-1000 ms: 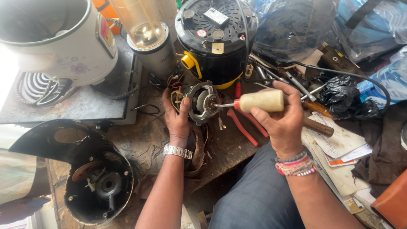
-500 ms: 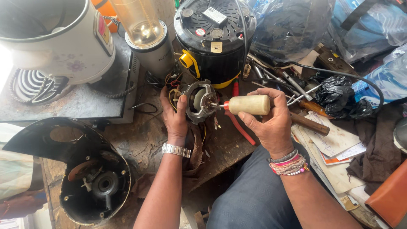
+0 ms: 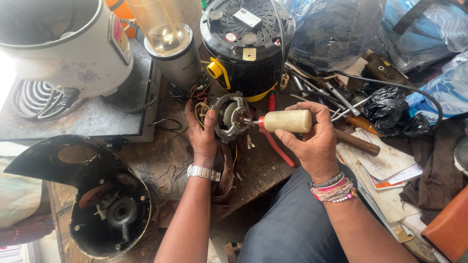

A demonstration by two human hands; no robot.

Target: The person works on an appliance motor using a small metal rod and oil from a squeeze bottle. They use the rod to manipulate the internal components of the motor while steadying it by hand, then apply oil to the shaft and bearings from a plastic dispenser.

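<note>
The left hand [image 3: 202, 134] has its grip wrapped round a small electric motor [image 3: 229, 117], holding it just above the worn wooden counter [image 3: 165, 165] in front of a black round appliance base [image 3: 246, 44]. The right hand [image 3: 312, 141] is clenched on a cream-handled screwdriver [image 3: 285, 121], tip set into the motor's centre. Red pliers [image 3: 278, 146] lie beneath.

Daylight from left, blown-out glare at left edge; centre sharp, soft shadows.

Crowded bench, little open room
Hemmed in behind the motor [image 3: 229, 116] by black appliance base [image 3: 246, 44] and blender [image 3: 170, 46]; tools [image 3: 321, 92] piled right, black housing [image 3: 105, 209] left; bare wood [image 3: 165, 160] open only toward the near edge
</note>
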